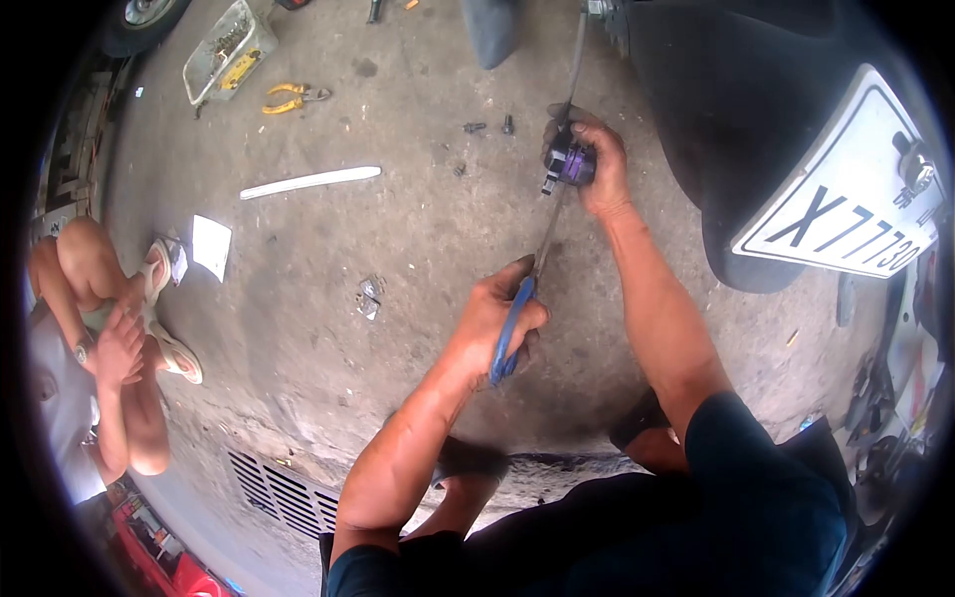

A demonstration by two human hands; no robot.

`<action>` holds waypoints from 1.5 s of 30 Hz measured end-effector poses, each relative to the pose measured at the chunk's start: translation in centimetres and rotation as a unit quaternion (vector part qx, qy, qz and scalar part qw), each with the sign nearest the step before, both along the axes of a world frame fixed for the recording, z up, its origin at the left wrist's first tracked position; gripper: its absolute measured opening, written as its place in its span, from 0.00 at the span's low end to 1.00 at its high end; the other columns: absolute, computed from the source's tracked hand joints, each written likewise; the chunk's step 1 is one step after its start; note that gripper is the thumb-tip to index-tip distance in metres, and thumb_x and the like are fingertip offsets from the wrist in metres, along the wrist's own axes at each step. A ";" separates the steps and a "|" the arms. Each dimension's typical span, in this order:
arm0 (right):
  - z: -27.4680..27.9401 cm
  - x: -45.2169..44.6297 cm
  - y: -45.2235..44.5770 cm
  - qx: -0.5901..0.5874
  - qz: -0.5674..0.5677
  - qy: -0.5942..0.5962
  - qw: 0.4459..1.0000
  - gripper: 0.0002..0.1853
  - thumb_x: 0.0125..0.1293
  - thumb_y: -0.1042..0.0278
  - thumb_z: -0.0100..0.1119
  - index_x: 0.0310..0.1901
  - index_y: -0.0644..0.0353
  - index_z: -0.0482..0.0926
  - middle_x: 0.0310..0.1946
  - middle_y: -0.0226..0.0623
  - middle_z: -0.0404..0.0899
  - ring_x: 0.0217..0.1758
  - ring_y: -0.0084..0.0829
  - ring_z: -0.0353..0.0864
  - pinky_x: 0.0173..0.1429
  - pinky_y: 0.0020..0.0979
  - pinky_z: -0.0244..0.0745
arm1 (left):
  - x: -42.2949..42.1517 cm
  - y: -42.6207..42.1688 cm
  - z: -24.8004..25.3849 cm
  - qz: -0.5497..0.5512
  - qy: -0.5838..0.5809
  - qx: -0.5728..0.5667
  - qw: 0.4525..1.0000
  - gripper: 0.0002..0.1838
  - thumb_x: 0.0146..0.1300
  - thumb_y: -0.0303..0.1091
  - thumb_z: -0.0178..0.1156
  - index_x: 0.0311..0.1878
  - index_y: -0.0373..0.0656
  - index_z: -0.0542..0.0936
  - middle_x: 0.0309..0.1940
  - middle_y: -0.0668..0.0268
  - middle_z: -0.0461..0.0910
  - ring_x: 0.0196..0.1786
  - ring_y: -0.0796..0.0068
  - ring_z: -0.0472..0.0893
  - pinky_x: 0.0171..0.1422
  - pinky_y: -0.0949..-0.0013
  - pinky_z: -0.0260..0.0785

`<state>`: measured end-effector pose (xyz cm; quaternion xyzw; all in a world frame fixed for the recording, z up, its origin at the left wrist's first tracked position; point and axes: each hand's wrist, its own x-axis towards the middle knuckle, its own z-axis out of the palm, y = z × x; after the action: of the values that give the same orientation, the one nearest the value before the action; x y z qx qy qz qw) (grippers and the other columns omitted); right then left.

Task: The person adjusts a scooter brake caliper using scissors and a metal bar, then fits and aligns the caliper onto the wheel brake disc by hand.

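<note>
My left hand is closed round a tool with a curved blue handle, which looks like pliers. Its jaws are mostly hidden by my fingers, near the lower end of a thin dark cable. Farther forward, my right hand is wrapped round a small black part with a purple band. The cable passes by this part and carries on upward to the motorbike at the top. Two small dark bolts lie on the ground left of my right hand.
A motorbike's dark rear fender and white number plate rise on the right. Yellow-handled pliers, a plastic tub and a white strip lie on the concrete. Another person sits at the left, near a floor grate.
</note>
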<state>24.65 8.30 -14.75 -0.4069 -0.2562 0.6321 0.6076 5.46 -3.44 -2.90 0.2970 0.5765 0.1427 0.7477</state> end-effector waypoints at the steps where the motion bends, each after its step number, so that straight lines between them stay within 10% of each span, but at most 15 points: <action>1: 0.1 0.0 0.0 0.003 0.002 -0.003 1.000 0.24 0.63 0.62 0.52 0.56 0.71 0.77 0.37 0.42 0.81 0.36 0.32 0.83 0.44 0.33 0.81 | 0.0 0.1 0.1 0.001 0.001 0.000 1.000 0.36 0.56 0.24 0.60 0.72 0.38 0.69 0.25 0.69 0.75 0.21 0.78 0.76 0.22 0.72 0.70; 45: -0.3 0.3 0.0 -0.002 0.013 0.024 1.000 0.24 0.63 0.63 0.51 0.57 0.71 0.76 0.39 0.42 0.81 0.39 0.33 0.83 0.47 0.34 0.81 | 0.2 1.9 1.1 -0.041 0.037 0.034 0.998 0.34 0.56 0.28 0.61 0.69 0.35 0.72 0.22 0.68 0.74 0.20 0.78 0.74 0.22 0.72 0.67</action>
<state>25.00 8.35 -15.06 -0.3895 -0.2451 0.6503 0.6044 5.69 -1.55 -1.84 0.3506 0.5859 0.1208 0.7206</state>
